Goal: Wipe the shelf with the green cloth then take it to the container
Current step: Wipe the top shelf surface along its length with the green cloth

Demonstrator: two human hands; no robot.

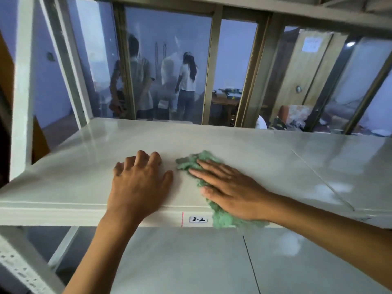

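I see my right hand (pixel 231 192) pressed flat on the green cloth (pixel 192 164), fingers (pixel 203 166) stretched out straight and pointing toward ten o'clock, pinning the cloth rather than gripping it. The cloth lies on the white shelf (pixel 84 177) at its front edge, one end hanging over the lip just right of the label (pixel 198 219) marked 3-2. My left hand (pixel 137 185) rests bare on the shelf at nine o'clock from the cloth, fingers curled loosely, holding nothing. A lower shelf (pixel 191 262) shows beneath.
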